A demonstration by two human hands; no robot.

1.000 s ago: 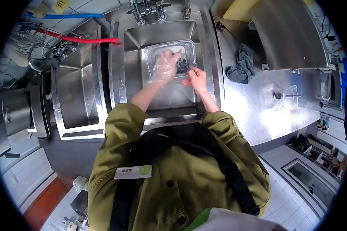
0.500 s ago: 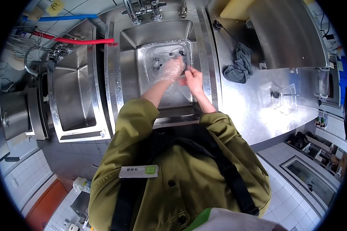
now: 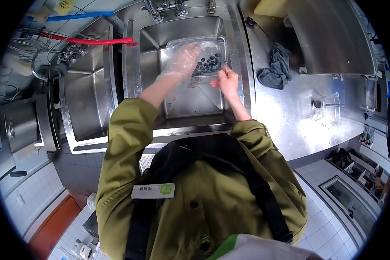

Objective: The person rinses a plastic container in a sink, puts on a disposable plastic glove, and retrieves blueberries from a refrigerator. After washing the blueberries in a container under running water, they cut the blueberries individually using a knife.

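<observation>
A clear rectangular plastic container [image 3: 223, 45] sits tilted in the steel sink. Inside it, small round dark berries that look like blueberries [image 3: 209, 65] lie gathered toward the right side. My left hand [image 3: 184, 60], in a loose clear plastic glove, is over the container's left part, beside the berries. Glare and blur on the glove hide how its fingers are bent. My bare right hand [image 3: 228, 81] pinches the near right corner of the container, thumb on top and fingers below.
The sink [image 3: 169, 110] has a faucet [image 3: 169, 8] at its back. On the left are a second basin [image 3: 89, 99] and a red hose [image 3: 104, 41]. The right counter holds a grey cloth [image 3: 275, 71], a black ladle [image 3: 252, 21] and a clear container [image 3: 327, 110].
The container has shifted toward the back right and tilted. My left hand has moved up and left, uncovering more berries. My right hand has moved slightly right along with the container.
</observation>
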